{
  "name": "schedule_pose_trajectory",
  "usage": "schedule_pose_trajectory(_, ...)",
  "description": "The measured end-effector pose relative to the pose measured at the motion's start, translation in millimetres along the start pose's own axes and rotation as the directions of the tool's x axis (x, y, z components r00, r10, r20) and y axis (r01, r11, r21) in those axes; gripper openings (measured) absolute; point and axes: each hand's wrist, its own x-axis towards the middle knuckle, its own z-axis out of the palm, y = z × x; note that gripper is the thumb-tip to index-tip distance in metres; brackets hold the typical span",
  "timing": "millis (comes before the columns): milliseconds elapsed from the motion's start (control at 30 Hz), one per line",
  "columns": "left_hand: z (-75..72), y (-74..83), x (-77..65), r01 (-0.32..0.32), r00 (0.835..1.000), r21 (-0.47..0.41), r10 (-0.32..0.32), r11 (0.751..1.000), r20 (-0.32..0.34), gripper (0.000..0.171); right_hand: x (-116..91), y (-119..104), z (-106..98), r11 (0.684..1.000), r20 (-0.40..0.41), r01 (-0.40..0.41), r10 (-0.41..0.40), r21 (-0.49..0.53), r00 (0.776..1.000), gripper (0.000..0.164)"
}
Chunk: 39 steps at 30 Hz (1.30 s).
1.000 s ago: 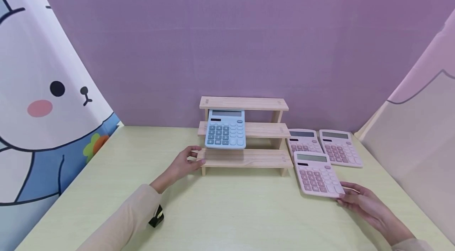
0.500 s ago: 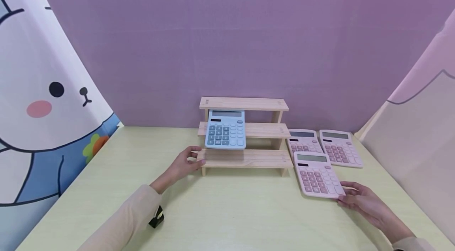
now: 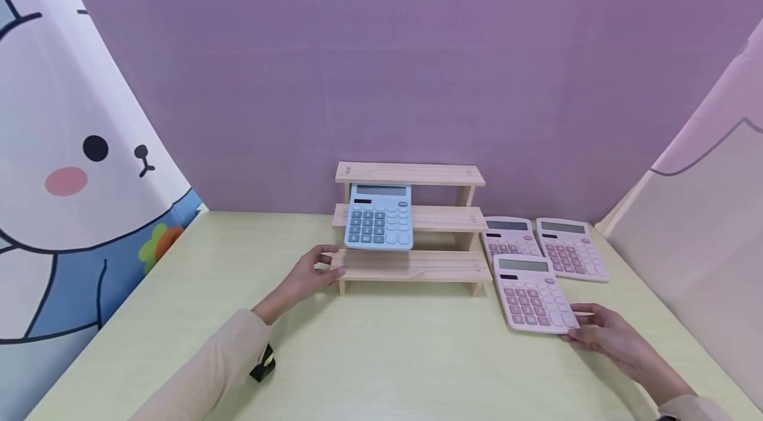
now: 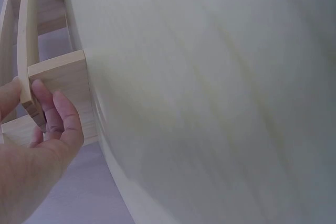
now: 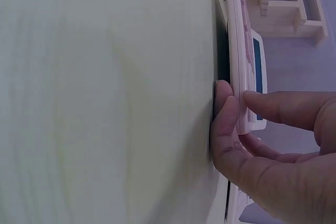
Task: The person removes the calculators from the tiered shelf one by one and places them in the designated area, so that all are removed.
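A three-tier wooden display stand stands at the back middle of the table. My left hand pinches the left end of its lowest shelf; in the left wrist view the thumb is above the board and the fingers curl below. A blue calculator leans on the stand's middle shelf, face toward me. My right hand pinches the lower right corner of a pink calculator. In the right wrist view the thumb lies on the face of this pink calculator, with fingers under its edge.
Behind the held calculator lie two more pink calculators, one on the left partly covered and one on the right. A purple cloth hangs behind the table. A small black object shows beside the left sleeve.
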Motion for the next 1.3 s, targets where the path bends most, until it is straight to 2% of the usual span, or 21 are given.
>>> schedule_pose_trajectory(367,-0.7,-0.5,-0.4,0.002,1.0,-0.008,-0.002,1.0,0.002,0.056,1.7,-3.0,1.4,0.997,-0.044,-0.064,0.062,-0.045,0.997,0.062)
schedule_pose_trajectory(833,-1.5,-3.3,1.5,0.003,1.0,0.002,-0.003,1.0,0.002,0.057,-0.5,-7.0,-1.8,0.991,-0.024,-0.088,0.086,-0.099,0.996,0.063)
schedule_pose_trajectory(1300,-1.1,-1.6,0.9,0.022,1.0,0.001,-0.022,1.0,0.0,0.056,-0.8,-7.5,-4.4,0.991,-0.015,-0.107,0.106,-0.076,0.994,0.059)
